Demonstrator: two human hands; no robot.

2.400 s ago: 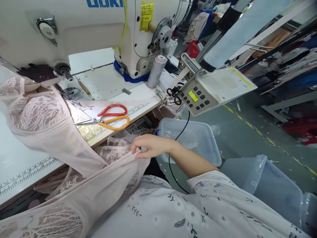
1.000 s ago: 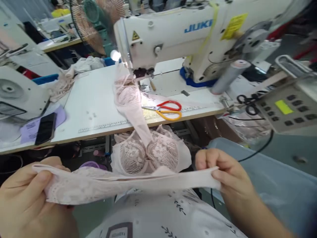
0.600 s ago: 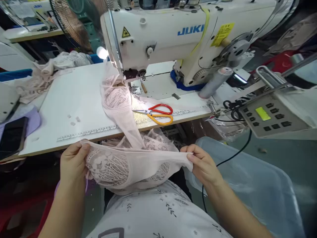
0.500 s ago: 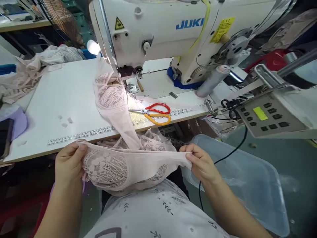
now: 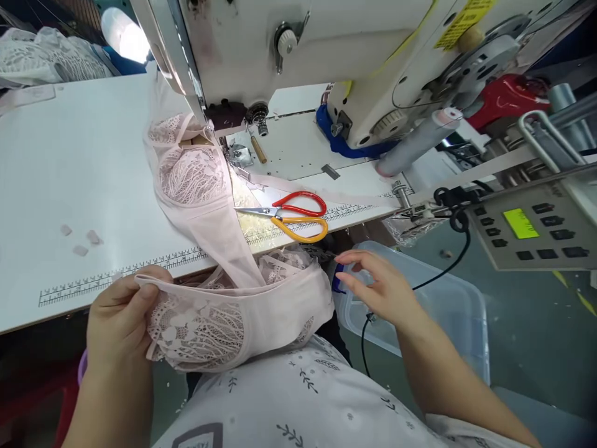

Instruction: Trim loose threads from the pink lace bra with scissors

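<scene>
A pale pink lace bra (image 5: 280, 317) lies across my lap, its lace cup at the left and its plain side band at the right. My left hand (image 5: 125, 305) pinches the top left end of this bra between thumb and fingers. Off the band's right end, my right hand (image 5: 380, 286) hangs in the air with thumb and fingers apart and nothing between them. A second pink bra (image 5: 193, 177) rests on the table at the sewing machine's needle, its band draping over the front edge. Scissors (image 5: 298, 214) with one red and one yellow handle lie beside it.
The sewing machine (image 5: 242, 56) stands over the white table (image 5: 74, 174), which has a printed ruler along its edge. A thread cone (image 5: 420, 142) and a control panel (image 5: 527, 227) are at the right. Below sits a clear plastic bin (image 5: 438, 311). Fabric scraps (image 5: 80, 250) lie left.
My right hand has let go of the bra's band end and opened; the band has dropped slack onto my lap. My left hand keeps its pinch. The camera view has moved closer to the table.
</scene>
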